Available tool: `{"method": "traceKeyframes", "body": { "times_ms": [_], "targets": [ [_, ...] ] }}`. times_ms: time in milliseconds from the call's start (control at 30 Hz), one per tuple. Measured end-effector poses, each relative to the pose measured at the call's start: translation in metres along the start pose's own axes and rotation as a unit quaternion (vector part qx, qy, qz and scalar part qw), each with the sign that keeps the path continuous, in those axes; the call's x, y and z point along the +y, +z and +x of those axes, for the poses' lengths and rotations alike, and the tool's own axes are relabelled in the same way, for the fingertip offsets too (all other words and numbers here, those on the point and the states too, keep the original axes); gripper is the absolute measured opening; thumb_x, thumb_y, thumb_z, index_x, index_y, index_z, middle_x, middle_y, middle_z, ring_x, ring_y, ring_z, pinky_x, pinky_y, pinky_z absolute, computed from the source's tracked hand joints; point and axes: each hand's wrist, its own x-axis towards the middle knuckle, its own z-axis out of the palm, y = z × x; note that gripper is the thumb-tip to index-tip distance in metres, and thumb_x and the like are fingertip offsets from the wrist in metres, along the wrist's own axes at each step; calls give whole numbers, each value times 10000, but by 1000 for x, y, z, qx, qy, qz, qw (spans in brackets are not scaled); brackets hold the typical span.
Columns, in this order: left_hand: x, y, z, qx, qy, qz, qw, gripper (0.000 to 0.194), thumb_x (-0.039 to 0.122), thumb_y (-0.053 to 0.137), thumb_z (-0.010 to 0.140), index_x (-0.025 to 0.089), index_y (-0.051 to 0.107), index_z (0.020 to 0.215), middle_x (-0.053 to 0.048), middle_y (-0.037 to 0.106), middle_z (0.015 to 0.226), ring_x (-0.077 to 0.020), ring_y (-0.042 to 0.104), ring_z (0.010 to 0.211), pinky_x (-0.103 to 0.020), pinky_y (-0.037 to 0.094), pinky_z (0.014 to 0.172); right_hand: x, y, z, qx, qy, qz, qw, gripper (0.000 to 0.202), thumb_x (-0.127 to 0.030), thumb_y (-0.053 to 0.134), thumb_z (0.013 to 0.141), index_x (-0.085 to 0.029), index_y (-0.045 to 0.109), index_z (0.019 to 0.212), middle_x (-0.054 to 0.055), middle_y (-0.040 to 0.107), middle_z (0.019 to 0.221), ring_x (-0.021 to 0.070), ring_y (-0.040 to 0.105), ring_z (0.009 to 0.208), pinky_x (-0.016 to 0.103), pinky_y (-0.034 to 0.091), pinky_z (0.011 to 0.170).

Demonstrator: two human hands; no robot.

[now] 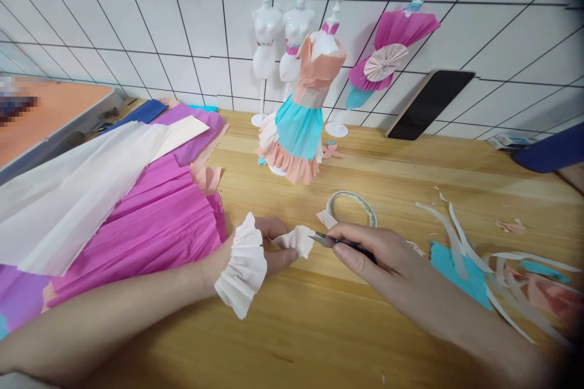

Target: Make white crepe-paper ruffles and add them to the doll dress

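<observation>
My left hand (274, 249) pinches a strip of pleated white crepe paper (241, 267). The strip's gathered part fans out over the wrist side of the hand, and its flat end points right from between thumb and fingers. In my right hand (378, 249) is a pair of dark, fine-pointed tweezers (322, 240), gripped between thumb and forefinger. Their tips are at the free end of the white strip; whether they touch it I cannot tell. Just behind the right hand lies a roll of double-sided tape (351, 194), its loose end toward the left.
A doll form in a peach and turquoise paper dress (301, 115) stands ahead, near other white forms (264, 30) and a magenta-dressed form (387, 51). A phone (431, 103) leans on the tiled wall. Crepe sheets (150, 219) cover the left; scraps (460, 267) lie right.
</observation>
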Motion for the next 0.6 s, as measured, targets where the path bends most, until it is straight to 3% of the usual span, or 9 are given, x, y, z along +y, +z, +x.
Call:
{"method": "traceKeyframes", "body": {
  "times_ms": [133, 400, 600],
  "targets": [
    [3, 2, 0, -25, 46, 111, 992, 177, 334, 607, 774, 175, 630, 699, -13, 567, 718, -141, 496, 656, -263, 359, 592, -3, 1, 0, -18, 4, 20, 1000, 292, -353, 369, 940, -211, 597, 826, -17, 539, 649, 137, 508, 599, 262, 353, 541],
    [2, 4, -1, -39, 65, 94, 993, 147, 323, 605, 784, 197, 635, 715, -19, 610, 760, -147, 536, 677, -252, 370, 587, -1, 5, 0, -11, 5, 41, 999, 332, -394, 372, 928, -209, 617, 802, -18, 522, 613, 134, 482, 568, 258, 328, 508],
    [1, 5, -1, -37, 65, 72, 995, 193, 334, 622, 762, 190, 612, 634, -6, 541, 630, -125, 446, 548, -264, 284, 504, -2, 4, 2, -21, 8, 55, 998, 345, -392, 359, 925, -200, 596, 764, -22, 494, 606, 133, 472, 565, 257, 324, 509]
  ]
}}
